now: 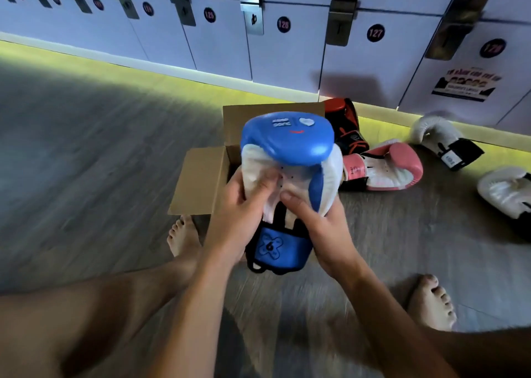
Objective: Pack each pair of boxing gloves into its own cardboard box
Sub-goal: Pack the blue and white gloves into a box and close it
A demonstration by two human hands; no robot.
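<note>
A row of numbered lockers (287,47) fills the top of the frame, and a grey floor (86,147) takes up the rest. At frame centre an open cardboard box (201,176) stands on the floor, its flaps folded outward; its inside is mostly hidden, so it cannot be told whether anything has been packed in it.

In front of the box, at centre frame, a blue-and-white glove (287,153) is held up with its padded end toward the lockers and its blue cuff toward the camera. It is gripped from both sides: the left hand (238,214) is wrapped around the left of the palm area, and the right hand (316,228) is closed on the right side, thumb pressed on the white palm. Whether a second blue glove sits behind it cannot be told.

To the right of the box, other gloves lie unpacked on the floor: a black-and-orange glove (347,130) just beside the box, a pink-and-white glove (385,168) below it, and two white gloves (442,142) toward the right edge.

The task is judged to be at an early stage: only one box is seen, the blue glove is not yet inside it, and at least three other pairs appear left to be packed.
</note>
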